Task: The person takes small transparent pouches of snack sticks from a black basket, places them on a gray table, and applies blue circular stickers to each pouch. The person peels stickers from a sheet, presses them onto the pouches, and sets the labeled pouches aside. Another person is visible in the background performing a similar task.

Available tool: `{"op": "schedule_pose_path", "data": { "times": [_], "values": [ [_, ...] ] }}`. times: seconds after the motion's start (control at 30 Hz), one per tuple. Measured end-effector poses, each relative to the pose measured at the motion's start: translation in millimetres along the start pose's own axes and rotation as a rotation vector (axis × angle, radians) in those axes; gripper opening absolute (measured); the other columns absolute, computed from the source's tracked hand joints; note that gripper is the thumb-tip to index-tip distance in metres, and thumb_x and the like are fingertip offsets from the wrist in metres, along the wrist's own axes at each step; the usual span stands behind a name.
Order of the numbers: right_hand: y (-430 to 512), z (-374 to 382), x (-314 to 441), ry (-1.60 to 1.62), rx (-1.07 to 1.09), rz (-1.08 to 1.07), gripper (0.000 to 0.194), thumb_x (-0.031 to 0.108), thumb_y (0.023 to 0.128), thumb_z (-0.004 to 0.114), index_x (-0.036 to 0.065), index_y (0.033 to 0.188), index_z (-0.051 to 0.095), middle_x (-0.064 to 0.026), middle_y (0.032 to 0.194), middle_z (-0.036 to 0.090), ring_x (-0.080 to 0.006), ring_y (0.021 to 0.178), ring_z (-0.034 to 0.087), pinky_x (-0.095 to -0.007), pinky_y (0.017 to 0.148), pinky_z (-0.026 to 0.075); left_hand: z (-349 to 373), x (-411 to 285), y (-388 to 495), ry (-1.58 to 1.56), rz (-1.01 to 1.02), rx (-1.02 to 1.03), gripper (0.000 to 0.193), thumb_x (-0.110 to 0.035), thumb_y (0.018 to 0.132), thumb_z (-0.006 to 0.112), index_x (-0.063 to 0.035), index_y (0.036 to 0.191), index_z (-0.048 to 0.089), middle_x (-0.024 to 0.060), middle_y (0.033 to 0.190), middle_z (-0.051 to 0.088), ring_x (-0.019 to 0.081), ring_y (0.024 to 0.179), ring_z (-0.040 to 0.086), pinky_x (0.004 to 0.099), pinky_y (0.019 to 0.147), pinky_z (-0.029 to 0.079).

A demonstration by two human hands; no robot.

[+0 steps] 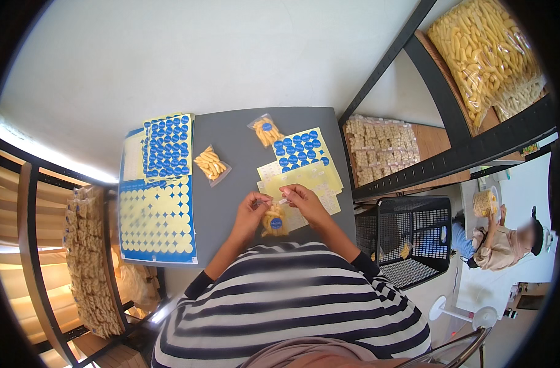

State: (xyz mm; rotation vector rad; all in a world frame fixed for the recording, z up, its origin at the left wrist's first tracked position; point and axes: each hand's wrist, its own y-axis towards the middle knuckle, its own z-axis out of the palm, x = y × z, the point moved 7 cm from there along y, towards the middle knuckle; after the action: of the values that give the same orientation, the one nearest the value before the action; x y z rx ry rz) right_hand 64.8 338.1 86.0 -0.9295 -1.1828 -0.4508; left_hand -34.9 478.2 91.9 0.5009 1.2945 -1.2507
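Observation:
A small clear plastic bag of pale yellow finger-shaped snacks (pixel 274 218) hangs upright close to my body, a round blue sticker on its front. The fingers of my left hand (pixel 251 210) pinch its top left edge. A small white label strip (pixel 283 201) is between the thumb and forefinger of my right hand (pixel 303 202), right by the bag's top right corner. Beneath that hand lies a yellow label sheet (pixel 303 181) with a few small white labels on it. Beyond it is a sheet of round blue stickers (pixel 300 148).
Two more snack bags (pixel 211 164) (pixel 266 131) lie on the grey table (pixel 224 119). Sticker sheets (pixel 167 147) and a partly used one (pixel 155 216) cover its left side. Right stand a black plastic crate (pixel 413 244) and a shelf rack (pixel 390 108). A person (pixel 500 246) holds a tub farther right.

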Motion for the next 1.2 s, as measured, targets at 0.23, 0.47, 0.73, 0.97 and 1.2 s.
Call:
{"op": "schedule_pose_path", "data": {
  "times": [0.23,0.47,0.73,0.97,1.2],
  "values": [
    [-5.9,6.1,10.4,-0.271,0.115,-0.123,0.031,0.029,0.091,0.068,0.0,0.099,0.071,-0.0077,0.093,0.072,-0.0143,0.086,0.065,-0.0296,0.08,0.05,1.7,1.8,0.4,0.034,-0.008,0.033,0.011,-0.007,0.091,0.065,-0.0033,0.1,0.06,0.0049,0.095,0.065,0.0103,0.083,0.06,0.0249,0.075,0.049],
    [-2.2,0.5,8.6,-0.324,0.065,-0.1,0.027,0.025,0.089,0.069,-0.002,0.095,0.072,-0.0082,0.087,0.072,-0.0134,0.082,0.065,-0.0284,0.077,0.05,3.8,5.3,4.0,0.058,-0.038,0.054,0.017,-0.011,0.092,0.066,-0.0043,0.106,0.059,0.0049,0.1,0.065,0.0123,0.091,0.061,0.0279,0.082,0.049],
    [6.7,-13.9,3.3,-0.2,-0.008,-0.116,0.018,0.017,0.091,0.07,-0.001,0.096,0.071,-0.0006,0.085,0.068,-0.0072,0.08,0.06,-0.0235,0.075,0.048,21.9,3.0,-2.0,0.118,-0.116,0.258,0.045,-0.004,0.089,0.07,-0.0025,0.129,0.05,0.0068,0.117,0.062,0.016,0.107,0.061,0.03,0.089,0.05],
    [3.3,-28.4,-0.2,-0.018,-0.036,-0.055,0.035,0.032,0.095,0.063,0.001,0.11,0.069,-0.0057,0.095,0.069,-0.0131,0.085,0.064,-0.027,0.077,0.05,26.2,9.4,5.6,0.05,-0.064,0.227,0.041,-0.005,0.086,0.073,-0.0034,0.123,0.055,0.0057,0.112,0.064,0.0146,0.104,0.061,0.0301,0.091,0.049],
    [-8.9,-54.8,3.2,0.096,-0.127,-0.089,0.027,0.026,0.094,0.065,0.003,0.109,0.064,-0.0044,0.1,0.066,-0.013,0.087,0.063,-0.0273,0.078,0.051,33.3,0.9,4.7,0.134,-0.057,0.161,0.039,-0.004,0.085,0.074,-0.0031,0.12,0.056,0.007,0.11,0.065,0.016,0.103,0.062,0.0311,0.091,0.049]
  ]
}}
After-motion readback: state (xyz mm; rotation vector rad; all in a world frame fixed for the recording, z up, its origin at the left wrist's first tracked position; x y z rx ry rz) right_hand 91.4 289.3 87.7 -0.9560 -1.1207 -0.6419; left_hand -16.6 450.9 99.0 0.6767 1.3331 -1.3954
